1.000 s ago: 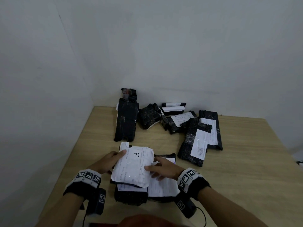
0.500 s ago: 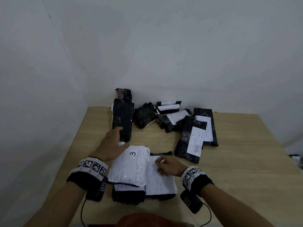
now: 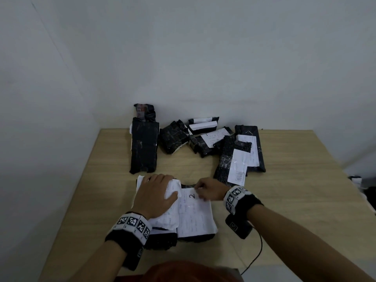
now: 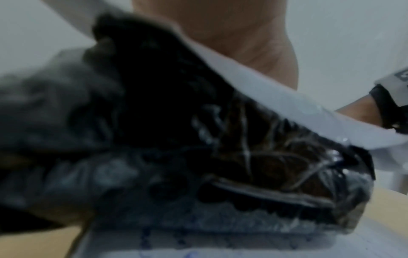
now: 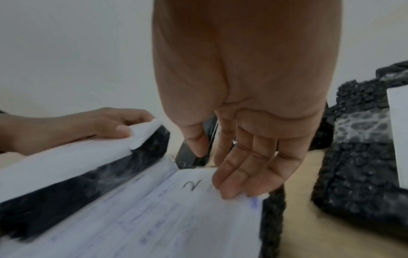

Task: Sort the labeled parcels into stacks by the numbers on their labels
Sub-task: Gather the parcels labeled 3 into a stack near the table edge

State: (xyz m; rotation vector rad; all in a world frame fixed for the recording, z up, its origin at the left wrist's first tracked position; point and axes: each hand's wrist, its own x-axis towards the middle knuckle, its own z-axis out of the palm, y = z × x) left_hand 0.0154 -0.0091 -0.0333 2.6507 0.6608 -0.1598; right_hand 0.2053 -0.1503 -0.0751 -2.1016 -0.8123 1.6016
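The left hand (image 3: 155,195) lies palm-down on top of a black parcel with a white label (image 3: 168,218), fingers spread flat and fingertips curling just over its far edge, so it presses the parcel rather than grasping it. From the right wrist view those fingers (image 5: 123,129) rest on the label's upturned far corner. This parcel sits tilted, its right edge riding up over the neighbouring parcel marked "2" (image 3: 195,216), and a further black parcel (image 3: 162,240) shows beneath it at the near side.

Just to the right, the "2" parcel lies flat on the tabletop (image 3: 284,200), its big white label facing up. The right hand (image 3: 209,191) rests at that label's far right corner, beside the handwritten numeral; its fingers (image 5: 240,176) are nearly straight and held together, tips touching the paper's edge, thumb hanging loose, nothing gripped.

Farther back, well apart from both hands, unsorted parcels crowd the wall: a long black parcel (image 3: 144,148) at left with a small one (image 3: 144,113) behind it, a crumpled black bundle (image 3: 173,142) beside it, two small labelled packets (image 3: 203,126), a labelled parcel (image 3: 209,144), then a bubble-wrapped parcel (image 3: 230,161) leaning over a long black one (image 3: 251,147) at right.
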